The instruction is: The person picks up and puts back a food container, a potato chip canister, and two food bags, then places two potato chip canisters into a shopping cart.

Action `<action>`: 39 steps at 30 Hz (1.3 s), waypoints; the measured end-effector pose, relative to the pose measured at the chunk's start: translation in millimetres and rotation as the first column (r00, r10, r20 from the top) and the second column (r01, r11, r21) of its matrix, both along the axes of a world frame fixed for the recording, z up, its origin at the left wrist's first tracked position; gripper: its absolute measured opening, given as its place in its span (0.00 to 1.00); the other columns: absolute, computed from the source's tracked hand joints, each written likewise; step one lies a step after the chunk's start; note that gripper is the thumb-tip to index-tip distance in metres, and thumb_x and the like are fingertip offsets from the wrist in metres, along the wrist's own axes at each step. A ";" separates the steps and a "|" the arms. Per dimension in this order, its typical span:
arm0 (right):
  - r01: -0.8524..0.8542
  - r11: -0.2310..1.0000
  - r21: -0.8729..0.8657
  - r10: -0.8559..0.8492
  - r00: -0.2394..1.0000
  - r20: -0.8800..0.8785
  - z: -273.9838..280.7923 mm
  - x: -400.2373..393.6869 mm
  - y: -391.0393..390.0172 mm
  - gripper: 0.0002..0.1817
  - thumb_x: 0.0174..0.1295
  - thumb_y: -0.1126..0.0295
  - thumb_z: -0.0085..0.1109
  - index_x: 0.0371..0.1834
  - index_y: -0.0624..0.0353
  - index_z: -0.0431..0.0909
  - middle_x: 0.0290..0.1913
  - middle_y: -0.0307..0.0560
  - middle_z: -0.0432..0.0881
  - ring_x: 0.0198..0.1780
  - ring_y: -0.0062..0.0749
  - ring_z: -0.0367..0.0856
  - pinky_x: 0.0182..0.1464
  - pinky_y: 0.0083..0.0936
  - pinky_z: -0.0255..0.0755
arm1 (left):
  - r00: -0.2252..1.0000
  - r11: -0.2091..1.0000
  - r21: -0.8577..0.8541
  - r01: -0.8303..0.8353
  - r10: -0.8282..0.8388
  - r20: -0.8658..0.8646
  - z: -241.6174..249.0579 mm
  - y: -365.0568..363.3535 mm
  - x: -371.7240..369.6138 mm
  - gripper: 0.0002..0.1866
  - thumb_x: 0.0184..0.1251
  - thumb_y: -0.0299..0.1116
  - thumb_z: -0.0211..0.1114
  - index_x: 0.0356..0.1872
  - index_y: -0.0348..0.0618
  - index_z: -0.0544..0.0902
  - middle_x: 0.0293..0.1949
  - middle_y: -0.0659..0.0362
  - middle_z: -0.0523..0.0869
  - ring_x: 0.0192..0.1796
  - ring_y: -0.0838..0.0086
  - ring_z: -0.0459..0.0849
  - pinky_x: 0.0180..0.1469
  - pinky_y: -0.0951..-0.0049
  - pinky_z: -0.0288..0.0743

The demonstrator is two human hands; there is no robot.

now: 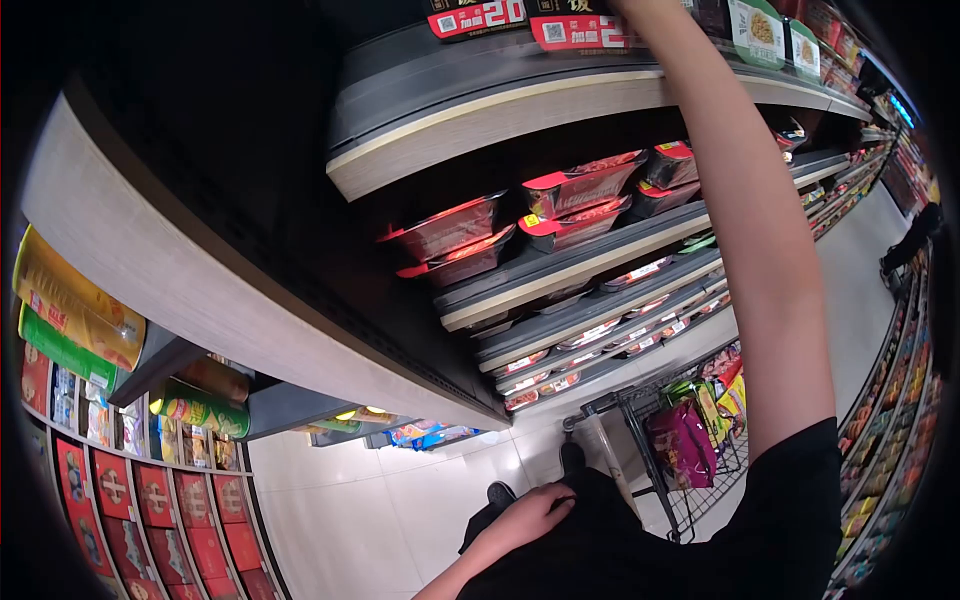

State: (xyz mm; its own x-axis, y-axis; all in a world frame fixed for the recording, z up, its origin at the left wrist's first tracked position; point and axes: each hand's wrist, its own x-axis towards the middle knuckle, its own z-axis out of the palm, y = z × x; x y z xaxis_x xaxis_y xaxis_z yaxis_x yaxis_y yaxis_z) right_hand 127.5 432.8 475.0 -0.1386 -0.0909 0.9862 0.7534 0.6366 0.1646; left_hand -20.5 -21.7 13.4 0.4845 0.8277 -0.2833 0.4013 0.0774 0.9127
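Observation:
My right arm reaches up to the top shelf. My right hand is cut off at the upper edge of the view, so its fingers are hidden. It is nearest to a black and red food box with large white print. A similar box stands to its left, and a green and white package is on the other side of my arm. Down low, my left hand lies on my dark-clothed thigh, fingers loosely laid out, holding nothing.
A shopping cart with a purple bag and colourful packets stands beside my legs. Lower shelves hold red-lidded trays. A pale shelf edge curves along the left, above red boxes. Another person is far right.

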 end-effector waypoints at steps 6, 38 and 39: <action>0.071 0.991 -0.111 -0.076 0.996 -0.038 2.1 0.9 -15.0 0.19 0.77 0.57 0.51 0.33 0.59 0.81 0.37 0.57 0.85 0.47 0.59 0.83 0.51 0.54 0.74 | 1.000 0.996 0.088 0.001 0.001 -0.025 -18.0 -6.5 5.8 0.16 0.83 0.38 0.62 0.57 0.35 0.84 0.52 0.43 0.88 0.58 0.46 0.86 0.64 0.56 0.79; -0.624 0.778 0.070 0.625 0.780 0.011 8.8 -135.2 -217.4 0.13 0.77 0.79 0.52 0.60 0.69 0.78 0.59 0.53 0.84 0.60 0.34 0.83 0.68 0.30 0.75 | 0.991 0.984 0.178 0.023 -0.046 0.127 -35.1 -58.6 -91.5 0.15 0.85 0.44 0.57 0.53 0.42 0.80 0.47 0.49 0.89 0.55 0.56 0.88 0.60 0.58 0.79; -0.647 0.762 0.020 0.643 0.760 0.094 -1.8 -155.8 -240.4 0.14 0.74 0.81 0.51 0.59 0.68 0.78 0.56 0.52 0.84 0.56 0.32 0.82 0.64 0.28 0.75 | 0.991 0.980 0.195 0.046 -0.069 0.116 -37.8 -59.0 -94.9 0.16 0.85 0.45 0.57 0.53 0.42 0.80 0.48 0.49 0.89 0.56 0.55 0.88 0.60 0.58 0.79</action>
State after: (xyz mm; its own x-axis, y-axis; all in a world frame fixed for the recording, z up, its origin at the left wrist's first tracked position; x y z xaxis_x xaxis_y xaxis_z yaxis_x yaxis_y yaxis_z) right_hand -28.3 192.4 473.2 -0.1050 -0.2333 0.9667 0.1510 0.9571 0.2474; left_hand -115.4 -80.6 -24.4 0.5539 0.8305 -0.0585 0.2850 -0.1231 0.9506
